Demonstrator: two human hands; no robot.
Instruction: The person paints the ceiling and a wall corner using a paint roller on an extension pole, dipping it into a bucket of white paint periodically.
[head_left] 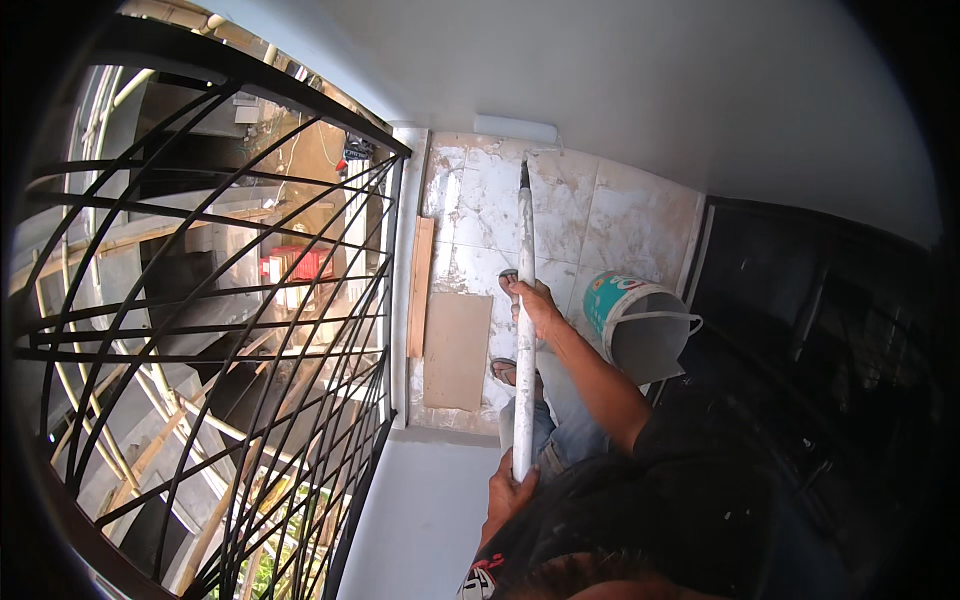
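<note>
Both my hands are clenched on the long white pole [524,330], right hand [534,303] mid-shaft, left hand [510,490] at its butt. Its roller [515,128] rests against the white wall [600,90], which already looks evenly coated; I'd judge little remains.

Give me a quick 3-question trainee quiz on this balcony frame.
1. True or false: both hands grip the white pole.
2. Which lies to the person's right of the pole? A) the black railing B) the bucket C) the wooden plank
3. What sits at the pole's far end, against the wall?

Key:
1. True: the left hand holds its near end, the right hand is further up.
2. B: the bucket lies on its side there; the railing and plank are to the left.
3. A white paint roller.
</note>
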